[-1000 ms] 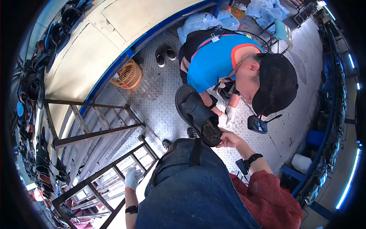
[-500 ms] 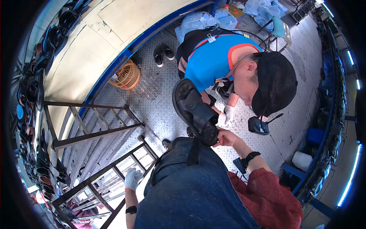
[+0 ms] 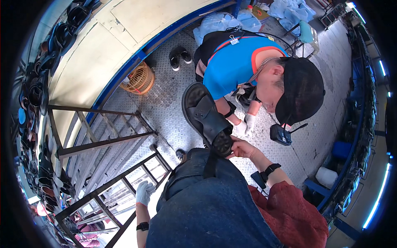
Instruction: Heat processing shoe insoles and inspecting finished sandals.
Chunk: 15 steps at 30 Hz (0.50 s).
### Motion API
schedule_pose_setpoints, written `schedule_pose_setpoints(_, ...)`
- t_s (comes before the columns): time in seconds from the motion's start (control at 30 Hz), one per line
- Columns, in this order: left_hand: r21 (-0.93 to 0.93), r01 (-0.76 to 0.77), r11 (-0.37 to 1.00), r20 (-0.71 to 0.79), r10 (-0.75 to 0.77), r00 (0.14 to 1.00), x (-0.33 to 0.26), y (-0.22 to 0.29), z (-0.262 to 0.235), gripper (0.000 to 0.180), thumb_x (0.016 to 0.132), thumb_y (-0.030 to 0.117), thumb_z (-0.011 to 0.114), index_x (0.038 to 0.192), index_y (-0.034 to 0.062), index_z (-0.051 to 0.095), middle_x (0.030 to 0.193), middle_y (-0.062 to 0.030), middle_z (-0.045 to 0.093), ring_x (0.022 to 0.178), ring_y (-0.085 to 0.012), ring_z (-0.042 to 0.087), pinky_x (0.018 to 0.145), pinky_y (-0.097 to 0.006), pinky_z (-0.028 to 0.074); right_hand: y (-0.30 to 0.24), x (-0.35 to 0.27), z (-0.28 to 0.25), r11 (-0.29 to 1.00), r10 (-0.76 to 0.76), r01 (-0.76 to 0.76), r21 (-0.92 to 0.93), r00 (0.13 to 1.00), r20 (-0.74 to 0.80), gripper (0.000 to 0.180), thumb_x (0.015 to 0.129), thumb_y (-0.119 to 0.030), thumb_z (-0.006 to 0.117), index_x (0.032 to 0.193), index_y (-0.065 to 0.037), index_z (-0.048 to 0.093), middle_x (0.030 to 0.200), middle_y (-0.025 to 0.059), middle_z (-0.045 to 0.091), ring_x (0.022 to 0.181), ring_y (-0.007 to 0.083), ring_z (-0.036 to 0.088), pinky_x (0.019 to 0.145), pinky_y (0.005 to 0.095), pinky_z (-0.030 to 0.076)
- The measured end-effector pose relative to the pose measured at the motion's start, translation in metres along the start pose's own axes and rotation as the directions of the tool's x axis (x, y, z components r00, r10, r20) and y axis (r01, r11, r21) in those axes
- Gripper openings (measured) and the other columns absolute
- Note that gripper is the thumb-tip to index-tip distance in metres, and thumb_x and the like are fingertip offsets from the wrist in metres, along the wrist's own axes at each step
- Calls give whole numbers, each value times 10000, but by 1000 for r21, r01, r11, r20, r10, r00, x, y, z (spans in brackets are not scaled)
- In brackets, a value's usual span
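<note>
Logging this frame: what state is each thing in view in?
Black open-toed sandal: held up, footbed facing the camera.
Bare right hand: closed on the sandal's near end.
White-gloved left hand: open, beside the dark metal ladder-like frame.
Black shoes with white trim: paired, unworn, on the grey metal floor.
Round tan wicker basket: on the floor, contents unclear.
Black cloth cap: worn by the bending person in blue.

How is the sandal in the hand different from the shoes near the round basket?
The black sandal is held up by the right hand, while the shoes sit on the metal floor. The sandal looks black all over; the shoes show white edges. The sandal is single; the shoes are a pair. Both are mostly black.
</note>
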<state>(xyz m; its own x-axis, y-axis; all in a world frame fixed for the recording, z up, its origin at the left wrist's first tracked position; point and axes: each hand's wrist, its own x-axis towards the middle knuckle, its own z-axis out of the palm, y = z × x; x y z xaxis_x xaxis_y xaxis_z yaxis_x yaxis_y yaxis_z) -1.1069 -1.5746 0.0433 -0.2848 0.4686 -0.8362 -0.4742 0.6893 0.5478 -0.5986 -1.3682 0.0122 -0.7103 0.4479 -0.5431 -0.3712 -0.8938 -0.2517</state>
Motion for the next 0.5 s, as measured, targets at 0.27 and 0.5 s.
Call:
schedule_pose_setpoints(0.27, 253, -110, 961, -43, 125, 991, -2, 37, 45, 308, 917, 135, 536, 1183, -18, 505, 900, -129, 619, 747, -223, 650, 641, -337, 550, -10, 19, 13, 994, 69, -78, 80, 991, 118, 674, 746, 22, 479, 1400, -88, 358, 1257, 177, 557, 1086, 329, 612, 820, 569, 542)
schedule_pose_setpoints(0.5, 390, -423, 818, 217, 365, 906, -45, 146, 143, 336, 936, 166, 525, 1215, -21, 520, 1047, -116, 614, 920, -179, 626, 804, -300, 515, -31, 43, 67, 971, 180, -218, 93, 934, 309, 705, 710, 30, 475, 1396, -82, 363, 1265, 205, 543, 1062, 382, 614, 751, 569, 573)
